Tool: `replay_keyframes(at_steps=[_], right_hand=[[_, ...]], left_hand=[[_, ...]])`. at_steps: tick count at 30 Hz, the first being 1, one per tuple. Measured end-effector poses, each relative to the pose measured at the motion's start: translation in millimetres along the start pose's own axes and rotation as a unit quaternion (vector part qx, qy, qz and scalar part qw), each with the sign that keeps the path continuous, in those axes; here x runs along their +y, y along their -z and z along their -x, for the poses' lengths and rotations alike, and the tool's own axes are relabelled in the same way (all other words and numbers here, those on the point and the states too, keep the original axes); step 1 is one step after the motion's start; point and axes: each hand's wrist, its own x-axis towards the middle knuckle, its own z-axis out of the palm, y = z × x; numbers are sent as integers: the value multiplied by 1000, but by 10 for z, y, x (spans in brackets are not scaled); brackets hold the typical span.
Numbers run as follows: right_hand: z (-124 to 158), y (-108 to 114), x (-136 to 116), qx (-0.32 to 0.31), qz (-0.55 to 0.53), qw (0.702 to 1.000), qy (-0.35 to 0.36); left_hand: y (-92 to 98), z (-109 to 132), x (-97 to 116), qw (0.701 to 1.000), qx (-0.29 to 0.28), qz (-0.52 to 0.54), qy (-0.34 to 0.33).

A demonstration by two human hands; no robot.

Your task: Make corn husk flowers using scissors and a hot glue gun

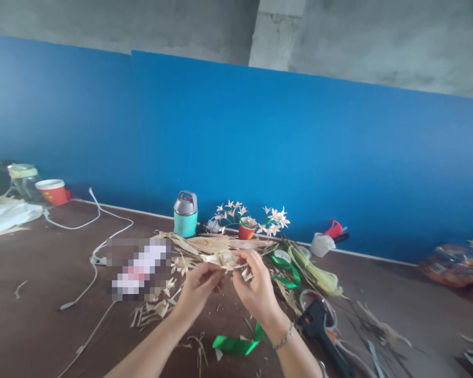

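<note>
Over the middle of the brown table, my left hand (203, 286) and my right hand (258, 291) are raised close together. Between their fingertips is a pale dried husk strip (220, 259), which both hands pinch; its exact shape is partly hidden by the fingers. Behind it lie long dried husks (205, 243). Cut husk pieces (153, 311) are scattered left of my left hand. A green ribbon (236, 345) curls on the table below my hands, and another green ribbon roll (286, 268) lies right of my right hand.
At the back stand a teal flask (185, 218) and a red cup (246, 229) with pale husk flowers (274, 218). A black glue gun (323, 333) lies at right, near a bundle of green stems (315, 270). White cables (94, 268) cross the left side. A blue partition (260, 142) rises behind.
</note>
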Motion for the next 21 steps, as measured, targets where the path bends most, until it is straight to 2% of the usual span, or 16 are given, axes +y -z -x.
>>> replay_keyframes(at_steps=[2, 5, 8, 10, 15, 21], right_hand=[[5, 2, -6, 11, -20, 999, -31], [1, -1, -16, 1, -94, 988, -124], [-13, 2, -36, -30, -188, 955, -226], [-17, 6, -58, -54, -236, 933, -265], [-8, -5, -140, -90, -284, 912, -282], [-4, -26, -183, -82, -294, 908, -287]], left_hand=[[27, -21, -39, 997, 21, -60, -47], [69, -47, -93, 979, 41, -135, -145], [100, -56, -113, 959, 47, -171, -219], [112, -52, -113, 949, 49, -190, -245], [127, -42, -147, 939, 31, -202, -277], [136, -37, -192, 937, 15, -205, -283]])
